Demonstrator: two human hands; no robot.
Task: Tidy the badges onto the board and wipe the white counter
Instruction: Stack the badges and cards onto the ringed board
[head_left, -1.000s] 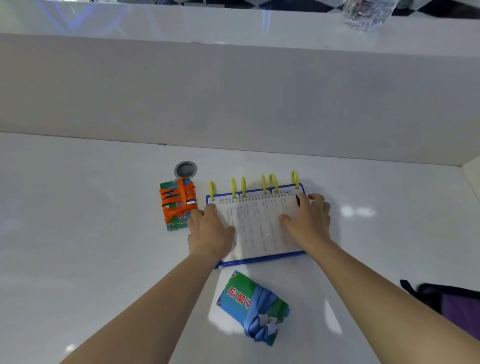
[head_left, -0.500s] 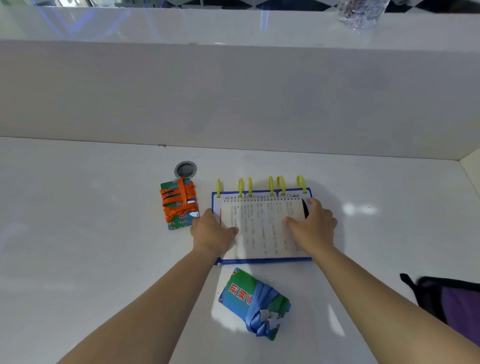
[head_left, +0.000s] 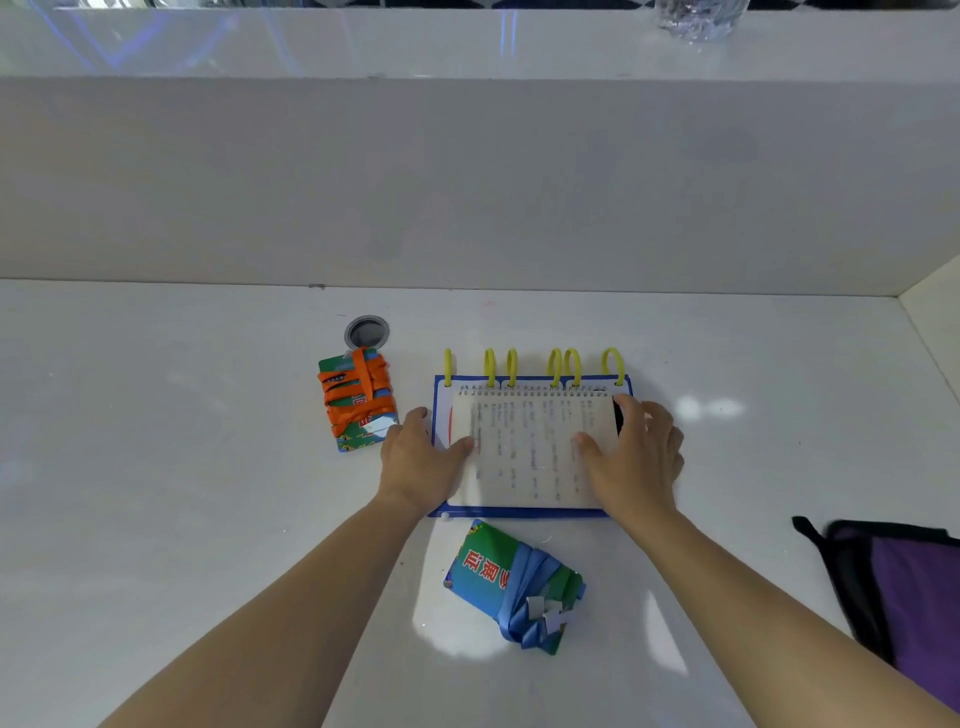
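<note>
left hand (head_left: 418, 462) and right hand (head_left: 636, 457) apart, flat on blue-edged, yellow-ringed board (head_left: 530, 447) | orange-strapped badge (head_left: 357, 402) beside its left | blue-strapped badge (head_left: 511, 584) toward counter (head_left: 156, 467) near edge

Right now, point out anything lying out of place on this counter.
Two badges are off the board. The orange-lanyard badge lies left of it, beside a round grommet hole. The blue-lanyard badge lies askew in front, lanyard bunched. Both hands, left hand and right hand, rest on the notepad.
</note>
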